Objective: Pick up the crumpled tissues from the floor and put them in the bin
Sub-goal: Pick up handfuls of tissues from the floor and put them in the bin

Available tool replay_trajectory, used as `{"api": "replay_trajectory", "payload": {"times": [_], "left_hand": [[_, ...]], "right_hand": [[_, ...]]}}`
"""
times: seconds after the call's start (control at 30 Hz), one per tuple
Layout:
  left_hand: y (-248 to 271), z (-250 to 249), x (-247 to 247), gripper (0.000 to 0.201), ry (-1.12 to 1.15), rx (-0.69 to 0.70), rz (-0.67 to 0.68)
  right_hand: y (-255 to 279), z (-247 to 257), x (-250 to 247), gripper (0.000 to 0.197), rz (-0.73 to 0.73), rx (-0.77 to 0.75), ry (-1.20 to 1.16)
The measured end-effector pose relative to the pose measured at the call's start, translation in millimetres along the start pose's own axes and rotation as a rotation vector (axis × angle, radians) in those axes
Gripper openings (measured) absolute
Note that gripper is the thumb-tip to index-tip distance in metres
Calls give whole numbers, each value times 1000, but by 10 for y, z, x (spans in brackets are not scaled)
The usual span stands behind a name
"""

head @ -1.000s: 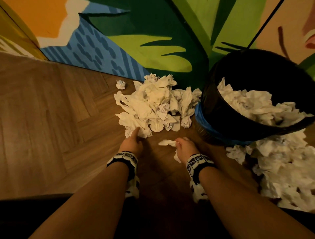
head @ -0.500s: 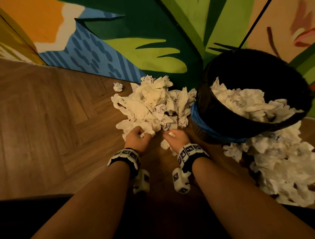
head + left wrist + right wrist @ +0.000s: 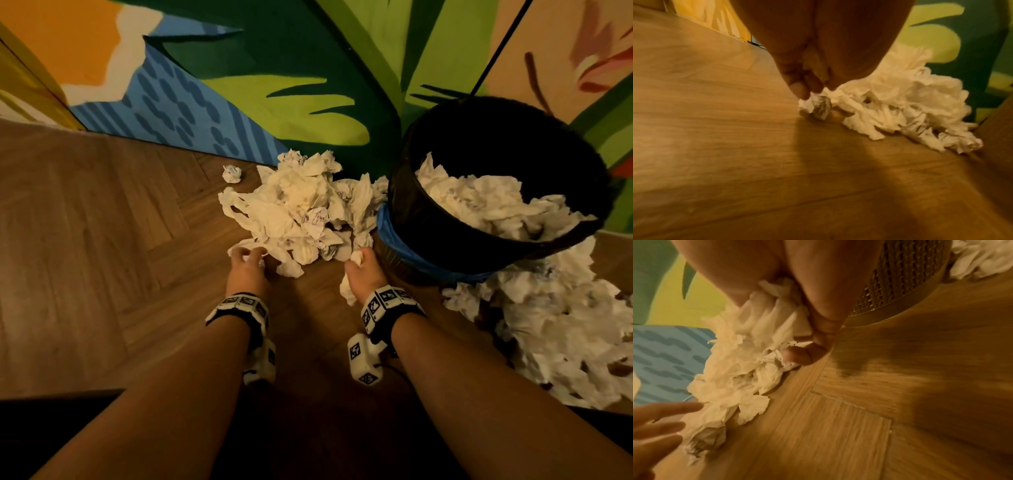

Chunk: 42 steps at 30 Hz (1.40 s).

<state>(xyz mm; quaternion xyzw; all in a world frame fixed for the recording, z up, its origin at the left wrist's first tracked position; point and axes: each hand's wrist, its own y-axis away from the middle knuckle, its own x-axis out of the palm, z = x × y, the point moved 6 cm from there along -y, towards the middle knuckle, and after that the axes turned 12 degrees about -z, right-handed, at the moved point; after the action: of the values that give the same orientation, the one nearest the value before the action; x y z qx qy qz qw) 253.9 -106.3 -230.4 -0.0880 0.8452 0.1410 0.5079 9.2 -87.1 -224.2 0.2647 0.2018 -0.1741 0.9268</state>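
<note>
A heap of crumpled white tissues (image 3: 298,212) lies on the wooden floor against the painted wall. To its right stands the black bin (image 3: 445,240) with a blue band, tilted and holding several tissues. My left hand (image 3: 246,258) is at the heap's near left edge; in the left wrist view its thumb and finger (image 3: 799,91) pinch a small tissue (image 3: 816,104). My right hand (image 3: 359,270) is close to the bin's base and grips a wad of tissues (image 3: 768,318), which pokes out at both ends of the fist. The bin's mesh wall (image 3: 900,280) is just behind that hand.
A second big heap of tissues (image 3: 555,325) spreads over the floor to the right of the bin. One small tissue ball (image 3: 231,173) lies alone near the wall. The mural wall (image 3: 239,85) closes off the far side. Bare wooden floor (image 3: 102,257) stretches to the left.
Both hands have moved forward to the heap. The right hand has closed on the loose tissue and shifted right toward the bin's base. The left hand has moved to the heap's left edge.
</note>
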Motion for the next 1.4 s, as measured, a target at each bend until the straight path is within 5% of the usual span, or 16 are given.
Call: {"api": "replay_trajectory", "payload": {"times": [0.1,0.33,0.5,0.67,0.8,0.9,1.13,1.4], "left_hand": [[54,154,153,64,-91,-27,176],[320,21,330,29,-248,82,273],[344,-393,71,25,110,67,55],[300,-1140,-421,14,446,142,-134],[379,-1869,-944,8,682,257,-228],[486,-2478,-1239,14,757,412,-209],[761,-3337,-1288,49,531,711,54],[815,-3317,-928,46,169,892,41]], "right_hand": [[93,-20,-34,39,41,0,-73],[296,28,-66,46,222,-57,72],[417,280,-302,11,190,-202,172],[677,947,-673,36,69,-505,95],[914,1680,-997,22,81,-728,-54],[900,2139,-1480,34,-40,-870,-5],[384,1750,-2704,31,-338,-631,413],[347,1119,-2757,14,-491,-617,599]]}}
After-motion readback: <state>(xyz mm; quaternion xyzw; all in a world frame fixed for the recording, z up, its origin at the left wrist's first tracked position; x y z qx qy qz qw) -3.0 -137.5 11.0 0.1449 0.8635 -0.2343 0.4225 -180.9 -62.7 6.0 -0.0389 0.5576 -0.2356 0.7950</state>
